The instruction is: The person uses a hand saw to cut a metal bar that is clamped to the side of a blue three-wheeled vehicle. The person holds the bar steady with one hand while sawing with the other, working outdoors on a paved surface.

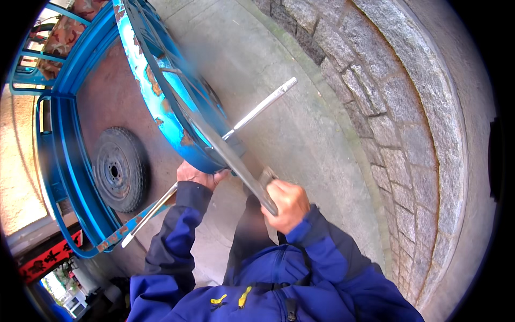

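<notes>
A blue side panel (177,134) of a cargo bed, its paint chipped and rusty, curves down in front of me. My left hand (197,174) is closed at its lower corner, with some fingers hidden behind the metal. A long grey metal bar (236,163) slants along the panel toward me. Around its near end my right hand (288,203) is closed, and a small brownish piece shows by the thumb. One white rod (263,109) sticks out beyond the panel. Another pale rod length (150,216) runs below my left wrist; whether the two join is hidden.
A spare wheel (119,169) lies in the brown cargo bed (102,96) on the left. Blue rails (67,161) edge the bed's far side. Concrete ground (300,145) stretches right to a curved stone wall (402,155). A red banner (51,256) hangs at lower left.
</notes>
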`<state>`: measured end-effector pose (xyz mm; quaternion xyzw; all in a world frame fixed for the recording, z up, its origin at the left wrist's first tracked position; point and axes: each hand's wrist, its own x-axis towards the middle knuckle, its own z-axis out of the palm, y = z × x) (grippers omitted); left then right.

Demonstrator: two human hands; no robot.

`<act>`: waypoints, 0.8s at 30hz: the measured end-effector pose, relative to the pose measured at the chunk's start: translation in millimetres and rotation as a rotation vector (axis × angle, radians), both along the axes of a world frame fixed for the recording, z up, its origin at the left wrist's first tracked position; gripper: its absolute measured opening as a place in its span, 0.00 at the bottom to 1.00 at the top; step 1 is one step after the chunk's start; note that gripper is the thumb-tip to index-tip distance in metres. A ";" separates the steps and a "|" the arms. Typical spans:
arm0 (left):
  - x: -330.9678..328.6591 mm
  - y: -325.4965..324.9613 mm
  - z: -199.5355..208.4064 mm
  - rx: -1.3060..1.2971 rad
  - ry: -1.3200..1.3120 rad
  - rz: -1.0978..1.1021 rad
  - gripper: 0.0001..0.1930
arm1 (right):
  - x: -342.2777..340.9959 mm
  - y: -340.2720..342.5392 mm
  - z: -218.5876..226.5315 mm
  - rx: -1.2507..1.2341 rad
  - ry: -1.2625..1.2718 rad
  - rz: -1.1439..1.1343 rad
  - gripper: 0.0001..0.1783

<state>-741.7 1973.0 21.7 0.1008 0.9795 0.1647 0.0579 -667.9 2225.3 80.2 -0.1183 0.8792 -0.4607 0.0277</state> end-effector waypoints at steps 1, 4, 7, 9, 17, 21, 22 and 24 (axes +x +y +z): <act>0.1 -2.7 -1.6 -0.010 -0.007 0.007 0.24 | 13.7 2.5 1.8 -0.019 0.019 -0.037 0.16; -1.0 -1.9 -0.4 0.007 0.083 -0.021 0.24 | 47.4 18.1 18.0 -0.001 -0.003 -0.052 0.14; -1.2 0.5 2.0 0.018 0.074 -0.016 0.23 | 37.1 13.6 19.4 -0.017 0.010 -0.072 0.13; -0.2 -0.2 -0.4 0.021 0.056 -0.024 0.23 | 9.2 4.4 11.0 -0.006 0.049 -0.034 0.12; -2.5 -8.3 -11.3 -0.019 0.105 -0.030 0.32 | 19.4 3.3 4.9 -0.024 0.046 -0.053 0.13; -0.3 -10.1 -12.7 -0.041 0.125 -0.046 0.32 | 55.6 21.7 24.2 -0.020 -0.064 -0.067 0.13; -2.5 -8.3 -13.2 -0.034 0.142 -0.061 0.32 | 47.9 18.9 23.7 -0.021 -0.026 -0.075 0.13; -3.1 -4.7 -11.5 -0.032 0.134 -0.050 0.31 | 20.2 6.4 17.2 -0.023 0.047 -0.099 0.13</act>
